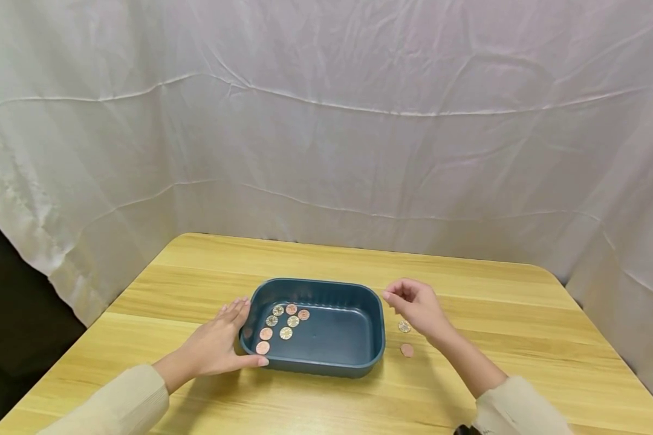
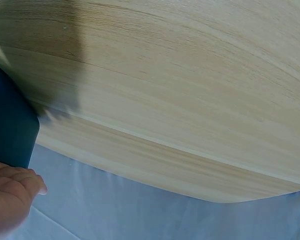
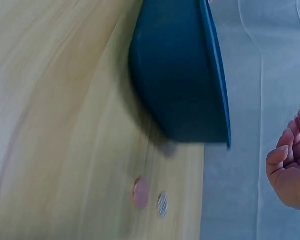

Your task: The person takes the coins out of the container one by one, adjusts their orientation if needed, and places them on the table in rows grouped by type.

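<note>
A dark blue plastic tray (image 1: 326, 365) stands on the wooden table. Several coins lie flat in its left half, some copper-coloured and some gold or silvery, such as the copper coin (image 1: 263, 347) in the near left corner. My left hand (image 1: 217, 341) rests against the tray's left end, fingers extended along the outside and thumb by the near rim. Just past the right rim, my right hand (image 1: 416, 305) is raised with thumb and index tips together; I cannot tell whether a coin is between them. Beneath it lie a silvery coin (image 3: 162, 204) and a copper coin (image 1: 407, 350).
The light wooden table (image 1: 196, 266) has rounded far corners. Pale cloth curtains (image 1: 326, 163) hang behind it and at both sides. A dark area shows past the table's left edge.
</note>
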`<action>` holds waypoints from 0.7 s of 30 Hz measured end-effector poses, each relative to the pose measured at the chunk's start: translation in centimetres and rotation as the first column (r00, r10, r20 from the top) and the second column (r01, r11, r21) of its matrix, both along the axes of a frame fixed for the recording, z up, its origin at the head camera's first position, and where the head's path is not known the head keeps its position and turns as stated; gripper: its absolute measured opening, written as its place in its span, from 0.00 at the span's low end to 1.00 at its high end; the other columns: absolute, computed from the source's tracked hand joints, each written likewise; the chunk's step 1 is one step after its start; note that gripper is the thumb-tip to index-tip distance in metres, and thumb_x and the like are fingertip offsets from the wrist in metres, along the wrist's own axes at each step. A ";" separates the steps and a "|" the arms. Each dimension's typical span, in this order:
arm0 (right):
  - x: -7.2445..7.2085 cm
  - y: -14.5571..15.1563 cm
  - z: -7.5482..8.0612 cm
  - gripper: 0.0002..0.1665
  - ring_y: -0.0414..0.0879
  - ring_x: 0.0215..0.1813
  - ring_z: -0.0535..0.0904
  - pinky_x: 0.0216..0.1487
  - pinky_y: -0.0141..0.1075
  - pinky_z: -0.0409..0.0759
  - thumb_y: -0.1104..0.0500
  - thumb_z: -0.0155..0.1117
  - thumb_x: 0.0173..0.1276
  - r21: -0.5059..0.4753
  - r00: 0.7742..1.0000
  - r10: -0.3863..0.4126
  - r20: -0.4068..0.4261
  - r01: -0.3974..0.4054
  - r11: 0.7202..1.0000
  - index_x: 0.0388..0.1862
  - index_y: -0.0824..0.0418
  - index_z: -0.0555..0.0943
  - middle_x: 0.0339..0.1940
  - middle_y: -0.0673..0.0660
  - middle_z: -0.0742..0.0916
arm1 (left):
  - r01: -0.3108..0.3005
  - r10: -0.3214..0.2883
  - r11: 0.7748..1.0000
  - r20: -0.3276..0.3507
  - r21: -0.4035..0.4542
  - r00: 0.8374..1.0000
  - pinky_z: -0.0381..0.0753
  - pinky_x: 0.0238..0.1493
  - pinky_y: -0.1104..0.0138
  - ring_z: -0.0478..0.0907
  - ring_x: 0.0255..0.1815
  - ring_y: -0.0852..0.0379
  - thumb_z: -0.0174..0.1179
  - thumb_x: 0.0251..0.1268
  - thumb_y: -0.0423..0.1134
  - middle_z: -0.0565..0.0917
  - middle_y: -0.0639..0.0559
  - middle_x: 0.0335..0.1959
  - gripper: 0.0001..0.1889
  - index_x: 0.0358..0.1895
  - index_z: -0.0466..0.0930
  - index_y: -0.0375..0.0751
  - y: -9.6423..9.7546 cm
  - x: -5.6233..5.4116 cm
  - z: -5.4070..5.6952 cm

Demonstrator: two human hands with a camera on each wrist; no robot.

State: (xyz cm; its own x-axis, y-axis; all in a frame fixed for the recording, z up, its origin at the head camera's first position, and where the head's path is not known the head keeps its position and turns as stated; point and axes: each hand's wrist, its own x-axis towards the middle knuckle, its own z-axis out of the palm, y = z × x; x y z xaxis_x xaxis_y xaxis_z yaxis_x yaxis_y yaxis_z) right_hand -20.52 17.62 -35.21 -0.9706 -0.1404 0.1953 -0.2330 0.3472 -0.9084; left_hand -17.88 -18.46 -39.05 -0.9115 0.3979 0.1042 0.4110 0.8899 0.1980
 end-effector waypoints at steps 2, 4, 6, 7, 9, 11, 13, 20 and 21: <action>-0.2 -1.2 0.2 0.10 0.38 0.23 0.71 0.25 0.27 0.73 0.65 0.62 0.62 -0.003 0.999 0.044 -0.002 -0.044 0.999 0.34 0.74 0.78 0.22 0.51 0.78 | -0.001 0.001 1.000 0.000 0.001 1.000 0.65 0.65 0.47 0.58 0.70 0.36 0.56 0.41 0.75 0.60 0.32 0.69 0.60 0.67 0.57 0.25 0.0 0.0 0.0; -0.4 -2.4 0.2 0.10 0.39 0.23 0.72 0.25 0.28 0.74 0.64 0.62 0.62 -0.002 0.996 0.087 0.002 -0.087 0.996 0.34 0.74 0.78 0.22 0.53 0.79 | 0.000 0.000 1.000 -0.002 0.000 1.000 0.65 0.66 0.48 0.58 0.70 0.36 0.56 0.41 0.76 0.60 0.32 0.69 0.60 0.67 0.57 0.25 -0.1 0.0 0.0; -0.6 -3.7 0.1 0.10 0.40 0.23 0.72 0.24 0.28 0.74 0.64 0.62 0.63 0.008 0.992 0.125 0.006 -0.125 0.992 0.34 0.73 0.79 0.23 0.56 0.79 | 0.001 -0.001 1.000 -0.004 0.000 1.000 0.65 0.66 0.48 0.58 0.70 0.36 0.56 0.41 0.76 0.61 0.31 0.69 0.60 0.67 0.57 0.25 -0.1 0.0 -0.1; -0.8 -4.3 0.0 0.09 0.41 0.23 0.71 0.24 0.29 0.73 0.64 0.62 0.63 0.016 0.990 0.144 0.007 -0.144 0.989 0.35 0.72 0.79 0.24 0.58 0.79 | 0.002 -0.002 1.000 -0.007 0.000 1.000 0.64 0.66 0.48 0.58 0.70 0.36 0.56 0.41 0.76 0.61 0.31 0.69 0.60 0.67 0.57 0.25 -0.1 0.0 -0.1; -1.0 -5.7 -0.2 0.09 0.41 0.23 0.71 0.24 0.29 0.73 0.63 0.62 0.63 0.023 0.984 0.177 0.015 -0.177 0.984 0.35 0.72 0.79 0.25 0.62 0.79 | 0.005 -0.005 1.000 -0.013 0.001 1.000 0.64 0.66 0.48 0.59 0.70 0.36 0.56 0.41 0.76 0.61 0.31 0.68 0.60 0.67 0.58 0.25 -0.1 0.0 -0.1; -1.2 -7.0 -0.5 0.09 0.41 0.23 0.71 0.25 0.30 0.74 0.63 0.62 0.63 0.030 0.979 0.200 0.023 -0.201 0.979 0.35 0.71 0.80 0.26 0.63 0.80 | 0.008 -0.008 1.000 -0.019 0.003 1.000 0.64 0.66 0.49 0.59 0.69 0.36 0.56 0.41 0.76 0.61 0.31 0.68 0.60 0.67 0.58 0.24 -0.1 0.0 -0.1; -1.3 -8.3 -0.8 0.09 0.41 0.23 0.71 0.24 0.30 0.74 0.63 0.62 0.63 0.024 0.974 0.224 0.029 -0.225 0.974 0.35 0.70 0.80 0.26 0.64 0.81 | 0.011 -0.011 1.000 -0.021 0.002 1.000 0.64 0.66 0.49 0.59 0.69 0.36 0.56 0.41 0.76 0.61 0.31 0.68 0.60 0.67 0.58 0.24 -0.2 -0.1 -0.2; -1.8 -12.4 -2.5 0.09 0.39 0.21 0.69 0.21 0.26 0.67 0.64 0.62 0.62 -0.026 0.948 0.314 0.053 -0.313 0.949 0.35 0.72 0.81 0.25 0.70 0.80 | 0.010 -0.010 1.000 -0.005 0.017 1.000 0.66 0.65 0.47 0.59 0.70 0.36 0.56 0.42 0.75 0.61 0.31 0.68 0.60 0.67 0.57 0.25 -0.2 0.0 -0.1; -1.8 -12.8 -2.8 0.09 0.39 0.21 0.69 0.21 0.26 0.67 0.65 0.62 0.62 -0.026 0.944 0.326 0.056 -0.325 0.945 0.35 0.72 0.81 0.25 0.69 0.80 | 0.011 -0.011 1.000 -0.004 0.019 1.000 0.66 0.65 0.47 0.59 0.70 0.36 0.56 0.42 0.75 0.61 0.31 0.68 0.60 0.67 0.57 0.25 -0.2 0.0 -0.1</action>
